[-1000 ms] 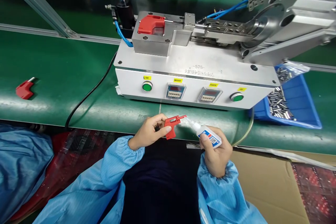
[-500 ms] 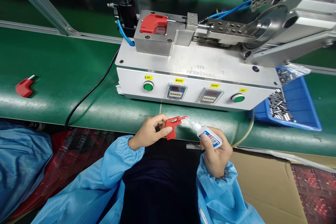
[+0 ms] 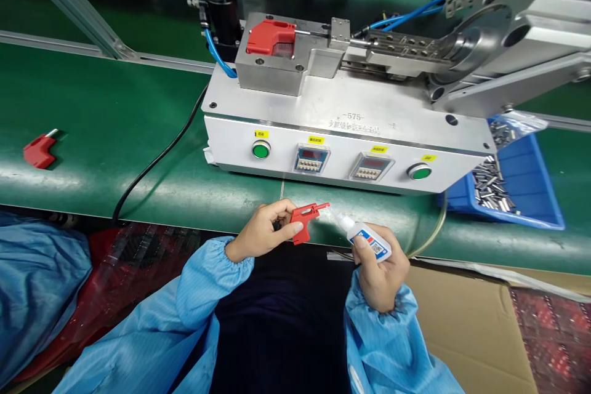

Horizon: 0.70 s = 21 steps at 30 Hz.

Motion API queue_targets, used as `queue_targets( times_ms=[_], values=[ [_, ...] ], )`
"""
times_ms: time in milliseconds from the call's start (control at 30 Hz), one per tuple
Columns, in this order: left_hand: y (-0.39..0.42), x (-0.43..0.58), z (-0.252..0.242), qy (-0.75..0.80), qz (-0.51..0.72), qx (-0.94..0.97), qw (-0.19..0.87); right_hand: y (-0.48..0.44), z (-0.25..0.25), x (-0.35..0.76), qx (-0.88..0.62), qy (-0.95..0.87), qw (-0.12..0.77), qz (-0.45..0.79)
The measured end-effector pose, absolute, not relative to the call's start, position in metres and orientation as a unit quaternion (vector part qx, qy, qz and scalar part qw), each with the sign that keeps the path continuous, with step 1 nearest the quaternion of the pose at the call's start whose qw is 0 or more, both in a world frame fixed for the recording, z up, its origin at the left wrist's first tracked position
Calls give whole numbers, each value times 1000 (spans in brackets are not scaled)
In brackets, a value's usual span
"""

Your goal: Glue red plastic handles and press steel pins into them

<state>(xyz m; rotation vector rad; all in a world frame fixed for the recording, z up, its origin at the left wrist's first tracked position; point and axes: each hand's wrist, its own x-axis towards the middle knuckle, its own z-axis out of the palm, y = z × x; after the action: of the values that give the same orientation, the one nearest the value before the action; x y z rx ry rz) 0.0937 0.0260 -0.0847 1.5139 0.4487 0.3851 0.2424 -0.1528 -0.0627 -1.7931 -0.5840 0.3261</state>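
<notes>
The left hand [image 3: 263, 234] covers the near end of the red plastic part [image 3: 305, 221]; the right hand [image 3: 381, 271] hides the lower half of the glue bottle [image 3: 364, 239], its label too small to read; the machine [image 3: 346, 129] runs off the right edge, its yellow tags illegible; the cardboard box [image 3: 480, 326] is cut off below.

A slight separation is noted between the nozzle of the glue bottle [image 3: 367, 241], held in the right hand [image 3: 379, 272], and the tip of the red plastic part [image 3: 305, 218]; contact was observed earlier. The bottle has been drawn marginally rightward and downward
</notes>
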Motion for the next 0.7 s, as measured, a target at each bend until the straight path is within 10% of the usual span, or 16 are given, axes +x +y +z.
queue_targets(
  times_ms=[700],
  values=[
    [26, 94, -85, 202, 165, 671, 695, -153, -63, 243, -769, -258, 571, 127]
  ],
)
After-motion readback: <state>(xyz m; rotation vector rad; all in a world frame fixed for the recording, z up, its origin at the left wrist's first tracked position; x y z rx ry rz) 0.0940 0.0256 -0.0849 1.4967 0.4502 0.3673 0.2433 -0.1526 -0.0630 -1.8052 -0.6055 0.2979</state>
